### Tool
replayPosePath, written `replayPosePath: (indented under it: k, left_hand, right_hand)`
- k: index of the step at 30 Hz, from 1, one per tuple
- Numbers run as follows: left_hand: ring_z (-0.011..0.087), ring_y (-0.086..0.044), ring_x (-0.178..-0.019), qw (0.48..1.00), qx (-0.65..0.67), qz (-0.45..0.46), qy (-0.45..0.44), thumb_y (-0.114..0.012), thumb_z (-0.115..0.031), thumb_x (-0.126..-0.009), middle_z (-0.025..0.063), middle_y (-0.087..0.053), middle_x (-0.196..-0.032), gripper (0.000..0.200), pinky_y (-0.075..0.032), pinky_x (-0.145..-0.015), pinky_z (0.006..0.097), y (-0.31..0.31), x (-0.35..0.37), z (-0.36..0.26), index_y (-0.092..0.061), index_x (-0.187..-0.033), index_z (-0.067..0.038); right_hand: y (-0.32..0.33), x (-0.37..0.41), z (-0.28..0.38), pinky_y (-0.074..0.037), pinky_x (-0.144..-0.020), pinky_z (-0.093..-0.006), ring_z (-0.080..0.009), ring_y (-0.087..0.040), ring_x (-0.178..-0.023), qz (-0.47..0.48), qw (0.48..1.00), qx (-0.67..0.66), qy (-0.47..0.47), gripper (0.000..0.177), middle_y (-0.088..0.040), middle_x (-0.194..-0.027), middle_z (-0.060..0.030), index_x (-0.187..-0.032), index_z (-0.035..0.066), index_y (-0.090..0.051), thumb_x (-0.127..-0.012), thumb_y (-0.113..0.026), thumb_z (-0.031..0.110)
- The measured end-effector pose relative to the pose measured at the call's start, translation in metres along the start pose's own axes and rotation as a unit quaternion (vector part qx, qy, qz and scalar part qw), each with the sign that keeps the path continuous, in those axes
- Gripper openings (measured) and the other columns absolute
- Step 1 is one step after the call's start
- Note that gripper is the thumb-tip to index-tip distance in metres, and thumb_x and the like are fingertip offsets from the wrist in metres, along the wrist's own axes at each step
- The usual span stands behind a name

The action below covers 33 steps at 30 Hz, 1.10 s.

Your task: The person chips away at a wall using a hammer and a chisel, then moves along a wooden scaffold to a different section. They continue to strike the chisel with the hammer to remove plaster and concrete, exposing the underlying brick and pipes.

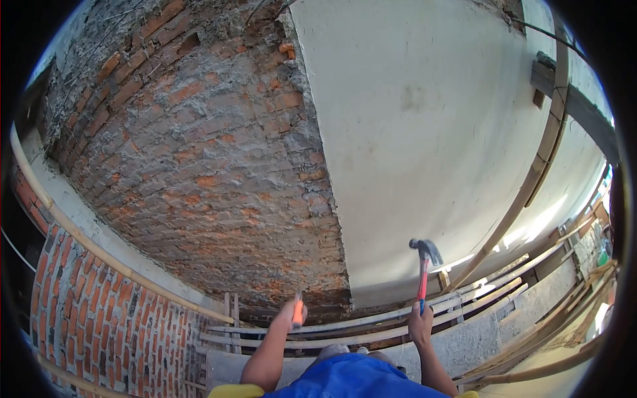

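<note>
My left hand is closed around a chisel with an orange handle, its metal end pointing up toward the lower part of the exposed brick wall. In my right hand is a claw hammer with a red and blue handle, gripped near the bottom and held upright. The hammer's dark head overlaps the smooth plastered wall in this view. A ragged plaster edge runs down between the bare brick and the smooth surface.
Bamboo poles run across in front of me at hand height. A slanting bamboo pole stands by the plastered wall at right. At lower left is another brick wall, crossed by a long bamboo pole. Grey boards lie below.
</note>
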State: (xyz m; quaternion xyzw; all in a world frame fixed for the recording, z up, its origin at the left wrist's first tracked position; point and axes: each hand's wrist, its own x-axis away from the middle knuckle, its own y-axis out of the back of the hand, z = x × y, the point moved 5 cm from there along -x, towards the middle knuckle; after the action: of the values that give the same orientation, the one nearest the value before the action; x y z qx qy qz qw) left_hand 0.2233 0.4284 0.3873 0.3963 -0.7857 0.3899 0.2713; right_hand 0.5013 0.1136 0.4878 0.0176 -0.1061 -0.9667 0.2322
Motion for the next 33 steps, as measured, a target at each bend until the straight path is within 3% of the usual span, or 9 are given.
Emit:
replayPosePath:
  k: [1,3,4,6,10,14,24,30,33]
  left_hand:
    - [0.0211,-0.044,-0.041,0.997,-0.04,0.067,-0.01,-0.031,-0.047,-0.096,0.0077,-0.046,-0.052,0.05,-0.036,-0.037,0.0327,-0.038,0.015,-0.032,-0.045,-0.067,-0.009]
    - [0.0198,-0.045,-0.042,0.993,-0.015,0.088,-0.08,-0.032,-0.052,-0.093,0.0075,-0.047,-0.052,0.051,-0.038,-0.037,0.0318,-0.102,0.021,-0.09,-0.046,-0.07,-0.009]
    - [0.0188,-0.048,-0.047,0.986,-0.002,0.121,-0.117,-0.035,-0.046,-0.095,0.0076,-0.051,-0.059,0.043,-0.04,-0.041,0.0306,-0.133,0.032,-0.116,-0.047,-0.078,-0.008]
    - [0.018,-0.051,-0.056,0.961,-0.013,0.222,-0.165,-0.036,-0.033,-0.097,0.0072,-0.052,-0.067,0.031,-0.046,-0.05,0.0311,-0.186,0.037,-0.162,-0.046,-0.084,-0.007]
    - [0.0176,-0.058,-0.073,0.92,0.04,0.245,-0.303,-0.047,-0.03,-0.096,0.0097,-0.055,-0.081,0.026,-0.052,-0.066,0.0249,-0.293,0.112,-0.237,-0.047,-0.094,-0.003]
    - [0.0179,-0.059,-0.075,0.888,0.074,0.299,-0.342,-0.048,-0.026,-0.095,0.013,-0.054,-0.082,0.027,-0.054,-0.06,0.0232,-0.357,0.137,-0.303,-0.045,-0.096,0.0]
    - [0.0206,-0.06,-0.077,0.882,0.202,0.226,-0.36,-0.042,-0.029,-0.096,0.0121,-0.052,-0.091,0.026,-0.055,-0.062,0.0241,-0.416,0.14,-0.374,-0.039,-0.095,-0.004]
    - [0.0202,-0.061,-0.073,0.859,0.296,0.285,-0.306,-0.036,-0.034,-0.097,0.0059,-0.053,-0.081,0.03,-0.055,-0.062,0.0251,-0.428,0.116,-0.384,-0.042,-0.089,-0.006]
    - [0.0205,-0.059,-0.071,0.852,0.3,0.277,-0.328,-0.031,-0.036,-0.098,0.0042,-0.052,-0.076,0.034,-0.054,-0.062,0.0264,-0.437,0.111,-0.388,-0.043,-0.086,-0.007]
  right_hand:
    - [-0.001,0.002,0.013,-0.033,-0.047,-0.0281,-0.0086,-0.039,-0.052,0.007,0.999,-0.032,0.018,0.041,-0.041,-0.056,0.0009,-0.076,0.003,-0.046,-0.093,-0.049,0.04]
    - [-0.003,0.002,0.046,-0.033,-0.041,-0.0226,-0.0061,-0.041,-0.045,0.019,0.993,-0.095,0.06,0.04,-0.041,-0.055,0.0021,-0.079,0.005,-0.045,-0.096,-0.046,0.042]
    - [-0.004,-0.002,0.048,-0.032,-0.038,-0.02,-0.0048,-0.039,-0.044,0.024,0.988,-0.1,0.114,0.042,-0.038,-0.055,0.0028,-0.089,0.004,-0.046,-0.095,-0.045,0.046]
    - [-0.006,0.005,0.088,-0.029,-0.041,-0.0206,-0.0042,-0.038,-0.046,0.03,0.98,-0.158,0.12,0.046,-0.04,-0.056,0.0036,-0.094,0.002,-0.049,-0.092,-0.049,0.048]
    - [-0.016,0.011,0.139,-0.03,-0.042,-0.0197,-0.0042,-0.038,-0.048,0.042,0.962,-0.204,0.177,0.054,-0.04,-0.057,0.0032,-0.106,-0.001,-0.047,-0.09,-0.052,0.05]
    - [-0.026,0.02,0.196,-0.033,-0.042,-0.0195,-0.0049,-0.037,-0.046,0.021,0.949,-0.21,0.235,0.054,-0.04,-0.059,0.001,-0.108,-0.001,-0.044,-0.091,-0.051,0.05]
    - [-0.037,0.032,0.235,-0.035,-0.041,-0.0209,-0.0075,-0.04,-0.043,0.035,0.913,-0.296,0.28,0.051,-0.042,-0.058,-0.0014,-0.102,0.002,-0.043,-0.089,-0.053,0.051]
    - [-0.026,0.021,0.235,-0.038,-0.043,-0.0227,-0.0101,-0.044,-0.046,0.02,0.909,-0.278,0.309,0.049,-0.046,-0.061,-0.0037,-0.099,0.003,-0.043,-0.089,-0.053,0.05]
    - [-0.022,0.005,0.239,-0.04,-0.045,-0.0237,-0.0105,-0.045,-0.05,0.027,0.901,-0.278,0.331,0.044,-0.047,-0.067,-0.0061,-0.098,0.003,-0.042,-0.091,-0.052,0.045]
